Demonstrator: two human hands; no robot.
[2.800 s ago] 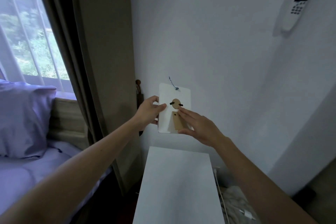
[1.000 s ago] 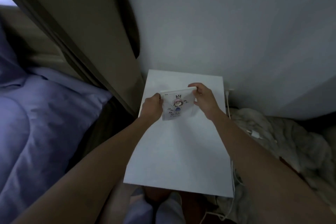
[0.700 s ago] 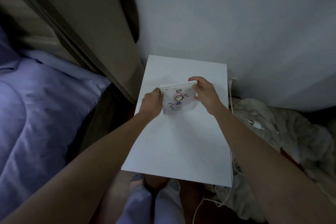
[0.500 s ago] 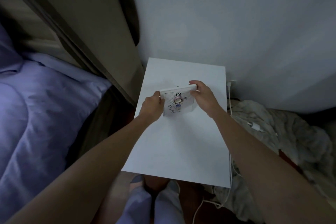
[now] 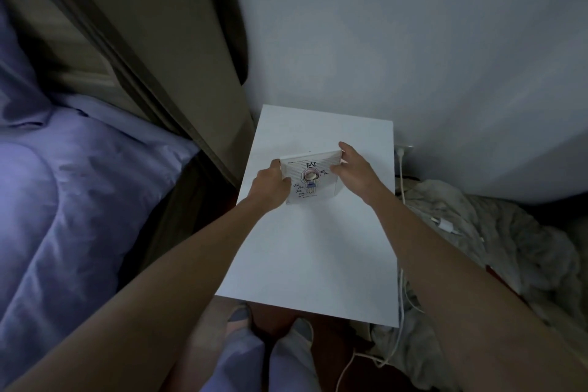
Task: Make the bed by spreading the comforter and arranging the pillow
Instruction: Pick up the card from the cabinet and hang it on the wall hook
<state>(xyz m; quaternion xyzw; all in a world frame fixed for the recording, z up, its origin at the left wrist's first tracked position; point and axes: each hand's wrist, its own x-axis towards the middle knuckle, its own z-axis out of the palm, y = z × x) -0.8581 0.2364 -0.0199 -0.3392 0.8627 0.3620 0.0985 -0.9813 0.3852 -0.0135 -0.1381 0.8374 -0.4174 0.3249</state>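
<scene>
A small white picture frame with a drawn figure and a crown stands tilted on the white bedside table. My left hand grips its left edge and my right hand grips its right edge. The lavender comforter lies rumpled on the bed at the left. A corner of the lavender pillow shows at the far left edge.
A dark curtain hangs between bed and table. White wall stands behind the table. A grey fluffy blanket with a charger and white cable lies on the floor at the right. My feet show below the table.
The frame came down from in front of the wall onto the bedside table, turned picture side toward me. Over the last second it has stood more upright between both hands.
</scene>
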